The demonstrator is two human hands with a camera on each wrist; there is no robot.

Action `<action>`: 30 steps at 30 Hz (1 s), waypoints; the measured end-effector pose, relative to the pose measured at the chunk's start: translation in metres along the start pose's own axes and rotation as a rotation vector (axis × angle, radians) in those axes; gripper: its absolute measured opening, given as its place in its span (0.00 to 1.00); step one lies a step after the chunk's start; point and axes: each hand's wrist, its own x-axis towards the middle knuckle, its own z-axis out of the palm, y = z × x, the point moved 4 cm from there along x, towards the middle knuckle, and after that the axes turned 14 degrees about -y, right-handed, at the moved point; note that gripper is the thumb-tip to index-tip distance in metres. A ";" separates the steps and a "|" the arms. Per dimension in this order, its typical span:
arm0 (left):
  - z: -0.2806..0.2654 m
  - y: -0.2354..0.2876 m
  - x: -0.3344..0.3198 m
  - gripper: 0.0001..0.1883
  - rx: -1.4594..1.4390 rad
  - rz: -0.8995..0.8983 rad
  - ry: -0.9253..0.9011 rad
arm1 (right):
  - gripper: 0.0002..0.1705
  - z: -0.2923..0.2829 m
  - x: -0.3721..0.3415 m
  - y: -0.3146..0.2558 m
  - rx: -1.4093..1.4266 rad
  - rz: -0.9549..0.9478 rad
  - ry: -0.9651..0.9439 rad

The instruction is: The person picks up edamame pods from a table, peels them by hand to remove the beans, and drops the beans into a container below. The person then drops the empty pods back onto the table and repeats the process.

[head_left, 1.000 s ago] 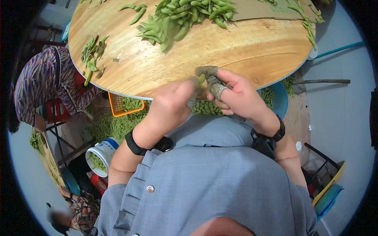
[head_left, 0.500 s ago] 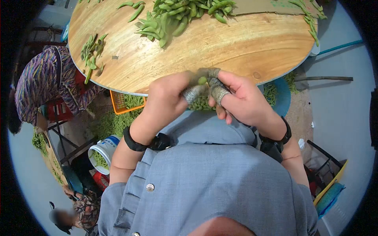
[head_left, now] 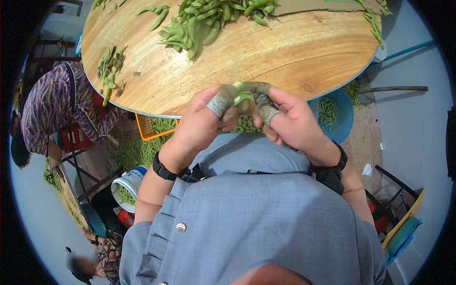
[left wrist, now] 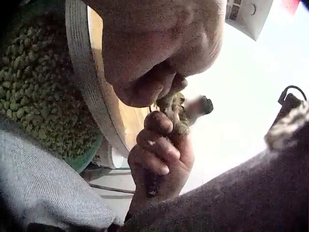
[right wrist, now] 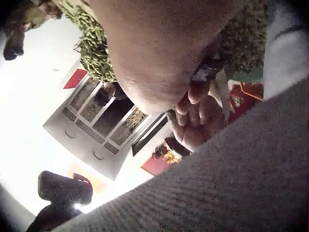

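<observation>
1. The step in hand looks like shelling: a green pod (head_left: pixel 242 97), apparently split, sits between the two hands, just beyond the near edge of the tabletop (head_left: pixel 285 57).
2. The left hand (head_left: pixel 202 114) pinches the pod from the left, a pale wrapping round its thumb. The right hand (head_left: pixel 294 118) pinches it from the right with thumb and forefinger, both in dark wrapping; its other fingers curl underneath. Blur hides exactly how the fingertips meet.
3. The next move, I judge, calls for squeezing out whatever bean remains, letting it fall among the loose shelled beans (head_left: pixel 246 125) below the hands, then dropping the husk.
4. On the tabletop, a large heap of pods (head_left: pixel 204 23) lies at the far side, well apart from the hands. A smaller, darker cluster (head_left: pixel 110 71) rests near the left edge, and a sheet of cardboard (head_left: pixel 313 6) lies far right.
5. Below the tabletop on the right stands a blue tub (head_left: pixel 346 110) with green contents. On the left are an orange basket (head_left: pixel 141 129), pods scattered on the floor (head_left: pixel 140 156), and, nearer, a white bucket (head_left: pixel 137 175) holding more green.
6. Two other people share the room, both on the left: one in a patterned top (head_left: pixel 47 104), bent forward, and one in a checked shirt (head_left: pixel 108 254), nearer.
</observation>
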 end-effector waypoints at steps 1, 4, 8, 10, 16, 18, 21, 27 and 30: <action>-0.002 0.001 -0.002 0.09 0.165 -0.024 0.063 | 0.24 -0.006 -0.002 -0.004 -0.143 -0.004 0.055; 0.001 0.011 -0.002 0.09 0.595 -0.022 0.137 | 0.19 -0.015 0.005 -0.012 -0.611 -0.250 0.164; 0.008 0.018 -0.008 0.08 0.892 0.104 0.068 | 0.12 -0.007 0.006 -0.025 -1.123 -0.453 0.130; 0.017 0.025 -0.011 0.08 1.163 0.077 -0.118 | 0.12 -0.010 0.005 -0.022 -1.025 -0.362 0.078; 0.022 0.019 -0.018 0.08 0.793 -0.106 -0.269 | 0.12 -0.016 0.007 -0.015 -0.743 -0.085 -0.067; 0.017 0.014 -0.018 0.08 0.696 -0.172 -0.213 | 0.13 -0.018 0.006 -0.010 -0.774 -0.075 -0.083; 0.006 0.009 -0.016 0.08 0.648 -0.158 -0.058 | 0.13 -0.021 0.000 -0.008 -0.762 -0.154 -0.025; -0.006 0.003 -0.013 0.07 0.852 -0.017 0.103 | 0.12 -0.010 -0.012 -0.005 -1.294 -0.251 0.158; 0.004 0.011 -0.011 0.06 0.908 -0.006 0.092 | 0.08 0.003 -0.004 -0.014 -1.200 -0.373 0.207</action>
